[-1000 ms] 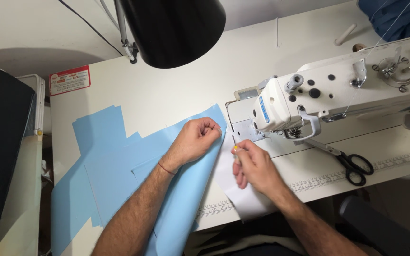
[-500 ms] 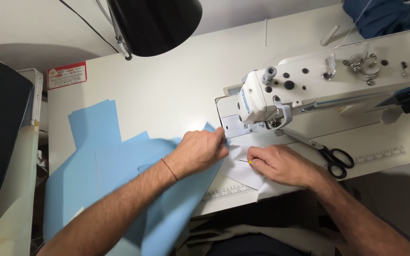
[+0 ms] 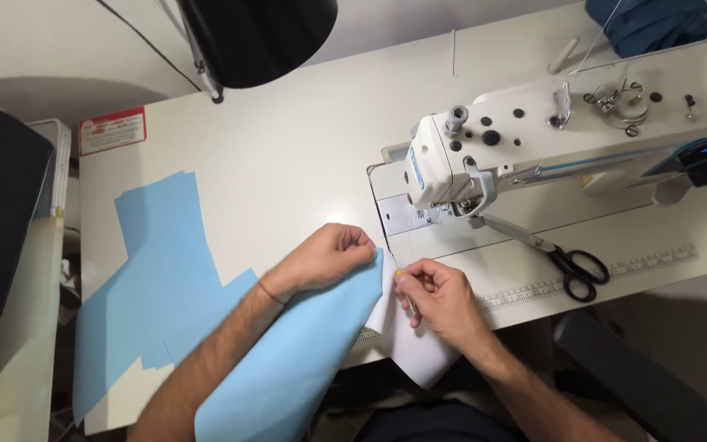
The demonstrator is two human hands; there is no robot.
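My left hand (image 3: 326,258) pinches the top corner of a light blue fabric piece (image 3: 288,368) that hangs off the table's front edge. My right hand (image 3: 439,296) is beside it, holding a yellow-headed pin (image 3: 401,275) at the edge where the blue fabric meets a white fabric piece (image 3: 407,348). Both hands are just in front of the needle plate of a white sewing machine (image 3: 533,139).
More light blue cut pieces (image 3: 157,262) lie on the white table (image 3: 288,155) at the left. Black-handled scissors (image 3: 570,262) lie right of the needle area by a printed ruler strip. A black lamp shade (image 3: 255,37) hangs at the top. Dark blue fabric (image 3: 648,20) sits at the far right.
Both hands pulled the blue and white fabric back from the needle plate toward the table's front edge. The blue piece was lifted and now hangs over the edge.
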